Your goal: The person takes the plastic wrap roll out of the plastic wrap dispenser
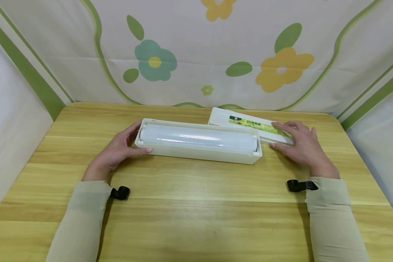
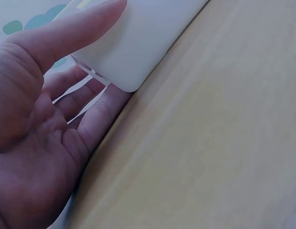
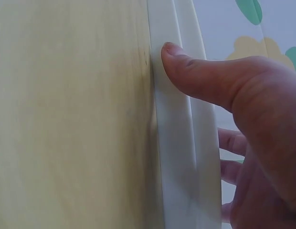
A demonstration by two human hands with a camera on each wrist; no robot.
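A long white box [image 1: 203,153] lies across the table with its top off. Inside it sits a roll of cling film [image 1: 199,138], shiny along its length. My left hand [image 1: 117,149] grips the box's left end, thumb on the front wall and fingers behind; the left wrist view shows the thumb over the white wall [image 2: 133,52]. Behind and right of the box, the white lid [image 1: 220,117] with a green printed label [image 1: 261,126] lies at a slant. My right hand [image 1: 302,145] holds its right end, thumb at the front edge, fingers over the top.
The wooden table [image 1: 196,203] spreads out in front of the box. A flowered cloth [image 1: 189,43] hangs along its back edge, with white cloth sides [image 1: 13,120] left and right. Black wrist cameras [image 1: 121,193] sit at both sleeve cuffs.
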